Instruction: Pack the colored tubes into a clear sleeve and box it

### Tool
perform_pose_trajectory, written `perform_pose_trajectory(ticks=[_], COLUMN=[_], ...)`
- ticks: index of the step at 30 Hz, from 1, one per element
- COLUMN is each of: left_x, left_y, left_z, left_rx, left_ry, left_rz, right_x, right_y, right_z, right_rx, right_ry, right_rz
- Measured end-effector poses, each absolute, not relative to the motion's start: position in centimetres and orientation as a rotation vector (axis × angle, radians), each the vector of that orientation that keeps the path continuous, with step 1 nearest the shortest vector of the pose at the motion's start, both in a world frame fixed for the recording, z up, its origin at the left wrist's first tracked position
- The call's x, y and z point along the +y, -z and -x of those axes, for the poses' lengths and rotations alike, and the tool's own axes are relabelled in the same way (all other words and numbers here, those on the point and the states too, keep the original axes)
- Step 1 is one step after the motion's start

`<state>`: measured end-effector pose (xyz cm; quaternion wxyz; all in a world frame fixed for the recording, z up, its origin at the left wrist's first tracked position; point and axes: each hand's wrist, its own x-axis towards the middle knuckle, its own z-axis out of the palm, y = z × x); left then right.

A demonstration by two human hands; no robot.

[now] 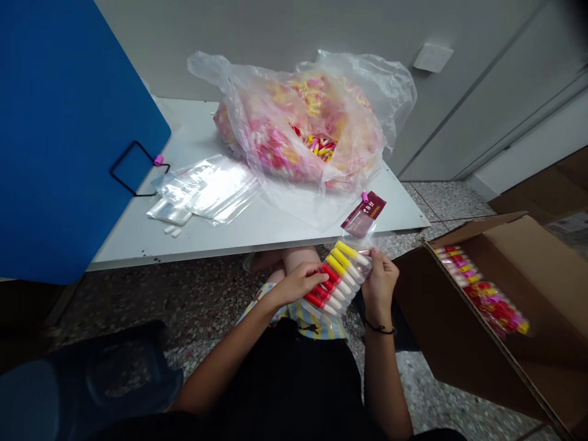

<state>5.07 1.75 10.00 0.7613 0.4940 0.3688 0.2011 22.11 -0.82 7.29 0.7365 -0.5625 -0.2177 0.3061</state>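
Left hand (pixel 298 283) and right hand (pixel 379 285) apart, both clamped on plastic-sleeved capped tubes (pixel 337 275) — loose grip: slippage risk, onto terrazzo floor (pixel 206 300).

You are holding a clear packet (pixel 337 277) of white tubes with red and yellow caps between your left hand (pixel 297 283) and right hand (pixel 380 286), its dark red header card (pixel 364 214) pointing up, beside an open cardboard box (pixel 452 306) and below a white table (pixel 184 239) bearing a bulging plastic bag (pixel 298 122)

Tube pack (pixel 340 275): glossy plastic, clear film sleeve. Bulk bag (pixel 303 122): thin crinkled polythene. Carton (pixel 436 306): matt corrugated cardboard.
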Motion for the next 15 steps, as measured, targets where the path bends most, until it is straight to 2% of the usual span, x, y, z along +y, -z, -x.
perform_pose_trajectory(ticks=[15], left_x=[2.4], left_y=[-8.4], left_z=[-4.8], left_rx=[0.784], left_ry=[-0.408], left_rz=[-1.016], right_x=[-0.9], right_y=[-6.2], right_z=[-21.8], right_rx=[-0.411], right_ry=[-0.690], right_rz=[1.238])
